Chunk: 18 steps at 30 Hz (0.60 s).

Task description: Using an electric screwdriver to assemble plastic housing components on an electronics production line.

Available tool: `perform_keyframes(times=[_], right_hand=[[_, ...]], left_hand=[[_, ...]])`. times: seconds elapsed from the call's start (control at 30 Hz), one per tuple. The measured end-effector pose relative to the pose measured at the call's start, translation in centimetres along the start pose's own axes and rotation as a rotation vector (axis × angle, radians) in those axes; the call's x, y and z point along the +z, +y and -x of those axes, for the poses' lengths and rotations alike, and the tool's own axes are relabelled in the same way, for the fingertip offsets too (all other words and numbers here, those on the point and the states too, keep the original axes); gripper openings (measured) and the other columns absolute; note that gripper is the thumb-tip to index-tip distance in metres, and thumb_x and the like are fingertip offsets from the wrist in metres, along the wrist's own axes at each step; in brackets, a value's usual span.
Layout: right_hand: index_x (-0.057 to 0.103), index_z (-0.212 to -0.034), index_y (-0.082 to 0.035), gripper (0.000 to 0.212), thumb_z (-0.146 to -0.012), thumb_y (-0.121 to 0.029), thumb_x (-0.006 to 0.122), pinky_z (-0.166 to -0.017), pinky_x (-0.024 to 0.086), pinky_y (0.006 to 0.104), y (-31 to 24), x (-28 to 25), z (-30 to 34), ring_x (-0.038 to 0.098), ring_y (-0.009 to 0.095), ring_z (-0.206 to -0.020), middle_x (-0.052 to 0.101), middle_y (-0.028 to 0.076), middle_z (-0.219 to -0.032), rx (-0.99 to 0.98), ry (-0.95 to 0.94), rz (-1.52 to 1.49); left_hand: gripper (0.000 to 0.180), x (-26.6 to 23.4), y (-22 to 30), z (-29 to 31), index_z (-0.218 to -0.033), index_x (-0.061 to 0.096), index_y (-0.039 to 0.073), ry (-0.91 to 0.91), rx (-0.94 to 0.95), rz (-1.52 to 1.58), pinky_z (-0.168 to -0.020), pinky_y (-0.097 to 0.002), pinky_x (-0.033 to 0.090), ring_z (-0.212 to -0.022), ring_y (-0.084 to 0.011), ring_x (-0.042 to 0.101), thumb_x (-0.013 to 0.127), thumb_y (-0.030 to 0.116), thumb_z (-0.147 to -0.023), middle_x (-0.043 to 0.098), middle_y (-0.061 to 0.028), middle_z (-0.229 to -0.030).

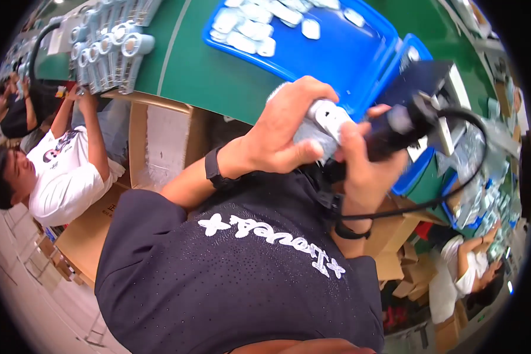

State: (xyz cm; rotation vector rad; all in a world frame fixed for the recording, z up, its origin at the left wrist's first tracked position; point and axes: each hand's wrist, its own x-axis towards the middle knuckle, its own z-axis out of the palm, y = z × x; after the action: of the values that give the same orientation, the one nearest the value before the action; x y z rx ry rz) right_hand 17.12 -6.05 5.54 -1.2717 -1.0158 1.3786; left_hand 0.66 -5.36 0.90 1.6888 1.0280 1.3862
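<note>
My left hand [283, 127] is closed around a pale plastic housing [329, 118] with a white end that has small dark holes. The palm and fingers cover much of its body. Close beside it, my right hand [371, 168] grips a black corded electric screwdriver [398, 130], blurred by motion. The right thumb reaches across to the white end of the housing. Where the screwdriver's tip lies is hidden behind the hands. Both hands are held in front of my chest, above the near edge of the green table [212, 88].
A blue tray [336, 56] with many white parts lies ahead. Stacked pale-blue pieces [109, 50] stand at the far left. The tool's black cable [484, 150] loops on the right. An open carton [162, 138] sits left; co-workers [71, 159] work on both sides.
</note>
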Motion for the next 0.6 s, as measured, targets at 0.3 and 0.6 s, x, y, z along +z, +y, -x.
perform_keyframes(times=[0.3,0.6], right_hand=[[0.052,-0.116,-0.005,0.062,-0.083,-0.052,0.076,-0.059,0.05,0.0331,1.9,-7.9,1.7,0.058,0.017,-0.063,0.062,0.008,-0.08,-0.29,0.085,0.049],[0.057,-0.102,-0.014,0.059,-0.084,-0.07,0.058,-0.057,0.047,0.038,-2.0,-11.0,-6.3,0.051,0.019,-0.053,0.056,0.007,-0.069,-0.66,0.414,0.151]], left_hand=[[0.058,6.8,-0.6,-0.2,-0.099,0.061,-0.002,-0.325,-0.001,0.141,-0.062,-0.0357,0.048,-0.068,-0.0292,0.061,0.05,0.054,-0.091,0.062,-0.0143,-0.083],[0.064,8.7,-4.1,1.5,-0.1,0.062,-0.001,-0.319,0.012,0.227,-0.059,-0.0351,0.049,-0.07,-0.0292,0.065,0.045,0.061,-0.093,0.064,-0.0131,-0.083]])
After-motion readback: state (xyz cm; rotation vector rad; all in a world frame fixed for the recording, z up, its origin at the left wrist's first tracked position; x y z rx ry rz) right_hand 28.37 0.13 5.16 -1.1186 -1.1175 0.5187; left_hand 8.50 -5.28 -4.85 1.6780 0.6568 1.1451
